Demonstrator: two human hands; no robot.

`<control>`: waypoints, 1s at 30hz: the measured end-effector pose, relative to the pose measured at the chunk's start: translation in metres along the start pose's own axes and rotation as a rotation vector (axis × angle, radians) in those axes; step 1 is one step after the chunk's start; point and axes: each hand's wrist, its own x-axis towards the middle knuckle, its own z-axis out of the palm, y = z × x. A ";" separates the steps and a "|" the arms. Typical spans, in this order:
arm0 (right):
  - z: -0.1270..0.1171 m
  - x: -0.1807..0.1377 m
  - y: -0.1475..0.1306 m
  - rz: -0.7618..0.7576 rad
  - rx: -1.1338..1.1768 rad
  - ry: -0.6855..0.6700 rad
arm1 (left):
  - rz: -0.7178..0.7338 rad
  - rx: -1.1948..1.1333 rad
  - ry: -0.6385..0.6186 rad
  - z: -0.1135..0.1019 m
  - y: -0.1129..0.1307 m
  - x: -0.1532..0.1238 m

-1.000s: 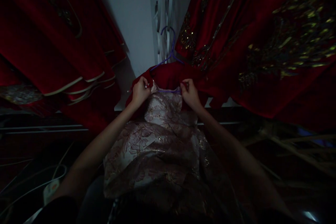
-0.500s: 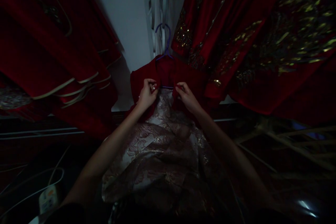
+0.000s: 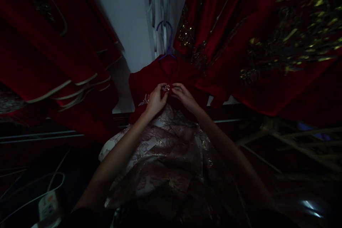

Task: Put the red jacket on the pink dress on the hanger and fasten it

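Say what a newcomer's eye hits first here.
Probably the gold sequins, glinting on red cloth at upper right. Next, mid-frame, the left hand and right hand, close together at the front of a red jacket, with a sparkling ornament at the left one. Above them, a purple hanger rises from the jacket's neck.

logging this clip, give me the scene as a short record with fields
left hand: pinching the red garment at its front edge, by a shiny ornament
right hand: at the opposite front edge, grip unclear
hanger: purple, at the garment's neck
below: patterned fabric
left side: red cloth, pale trim
right side: sequined red cloth
light: dim
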 end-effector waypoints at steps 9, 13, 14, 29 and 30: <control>0.003 -0.009 -0.006 -0.107 -0.097 0.010 | -0.056 -0.072 0.120 -0.006 0.006 -0.015; 0.006 -0.010 -0.010 -0.122 -0.078 0.045 | -0.090 -0.112 0.114 -0.006 0.004 -0.018; 0.006 -0.010 -0.010 -0.125 -0.079 0.052 | -0.093 -0.108 0.104 -0.007 0.002 -0.018; 0.004 -0.001 -0.018 -0.192 -0.307 -0.049 | -0.015 -0.151 -0.140 -0.018 -0.014 0.008; 0.003 -0.001 -0.017 -0.189 -0.304 -0.055 | -0.028 -0.181 -0.140 -0.018 -0.015 0.009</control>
